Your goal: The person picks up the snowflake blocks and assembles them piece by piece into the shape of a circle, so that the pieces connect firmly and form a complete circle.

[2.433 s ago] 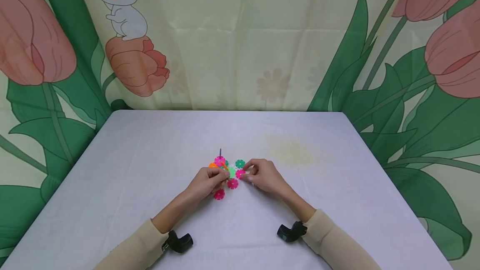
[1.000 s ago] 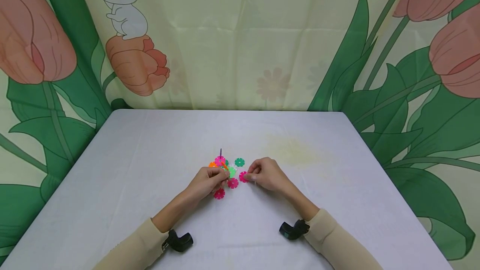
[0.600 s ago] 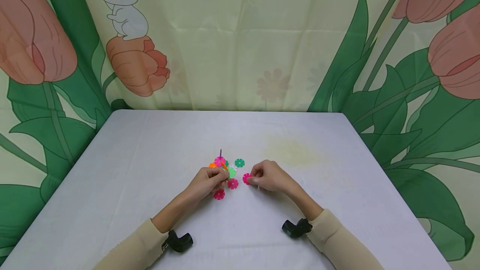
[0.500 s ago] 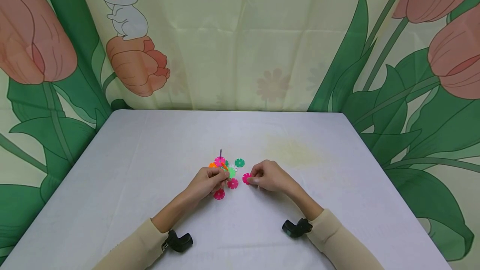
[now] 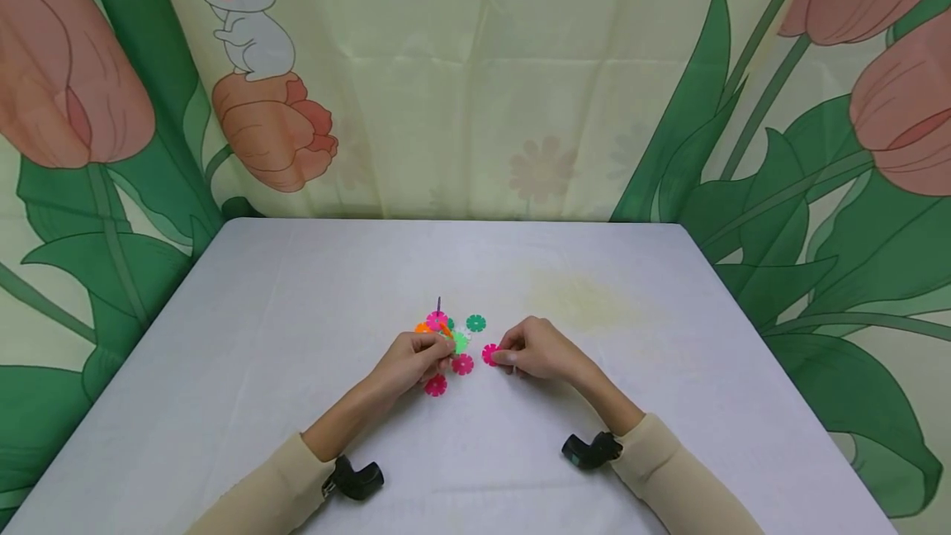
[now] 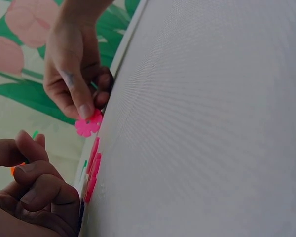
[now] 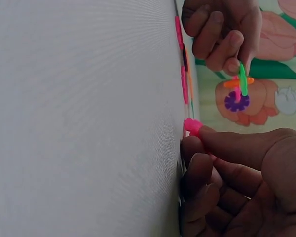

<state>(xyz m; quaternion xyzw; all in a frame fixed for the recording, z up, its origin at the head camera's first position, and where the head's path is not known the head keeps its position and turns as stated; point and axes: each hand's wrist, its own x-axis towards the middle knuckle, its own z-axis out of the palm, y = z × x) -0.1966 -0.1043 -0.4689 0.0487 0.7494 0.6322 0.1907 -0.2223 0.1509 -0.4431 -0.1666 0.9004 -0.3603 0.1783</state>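
Over the middle of the table, my left hand pinches a small joined cluster of notched plastic snowflake discs. In the right wrist view the cluster shows a green disc crossing an orange disc, with pink and a purple disc beyond. My right hand pinches a single pink snowflake disc between thumb and fingers, a short way right of the cluster. Its notched rim sticks out past the thumb in the left wrist view. Part of the cluster is hidden behind the left fingers.
Loose discs lie on the white table around the hands: a dark green disc, a pink disc and another pink piece by the left fingers. A printed cloth hangs behind the table's far edge.
My right hand has drawn the pink disc away from the cluster, to the right and slightly nearer me. The left hand has stayed in place with the cluster.
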